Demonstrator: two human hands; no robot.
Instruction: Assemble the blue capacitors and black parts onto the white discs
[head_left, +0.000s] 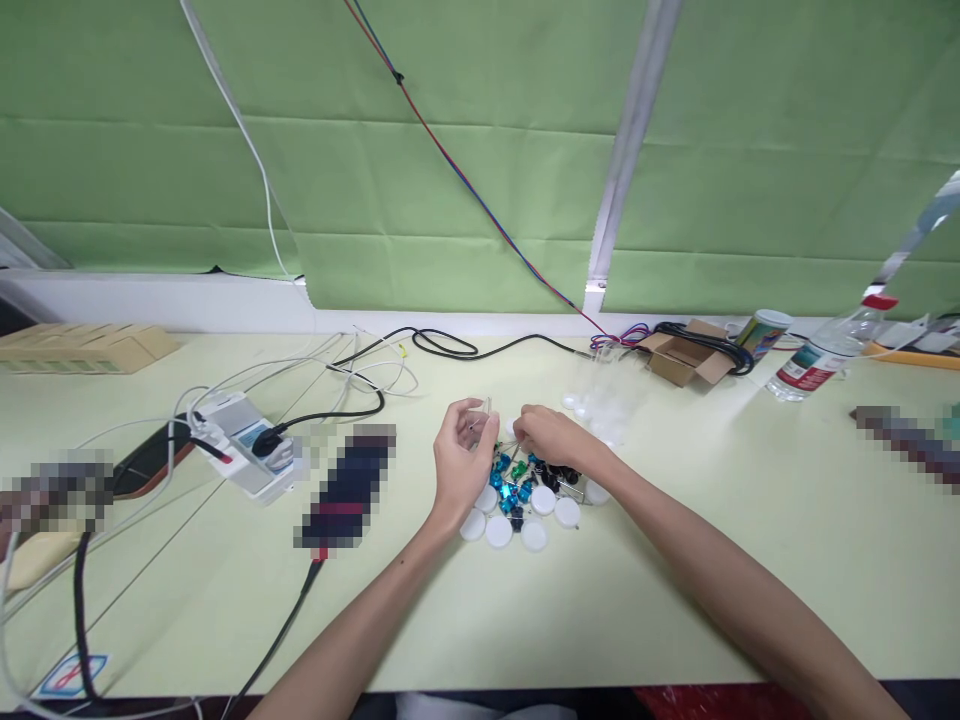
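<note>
My left hand (463, 455) is closed around a clear plastic container (486, 410), mostly hidden by the fingers. My right hand (551, 436) reaches over the pile with thumb and fingers pinched. A thin bit shows below them, but its kind is unclear. Under and between the hands lies a heap of small clips that look like binder clips: blue ones (508, 494), a green one (519, 469) and black ones (545, 476). Several round white lids (499, 531) lie around the near side of the heap. Beyond my right hand stand blurred clear containers (611, 395).
At left are a white power strip (251, 450) with plugs and cables, and a blurred-out dark device (349, 488) on a cord. Back right holds an open cardboard box (679, 355), a can (761, 332) and a water bottle (821, 358). A tan box (82, 347) sits far left.
</note>
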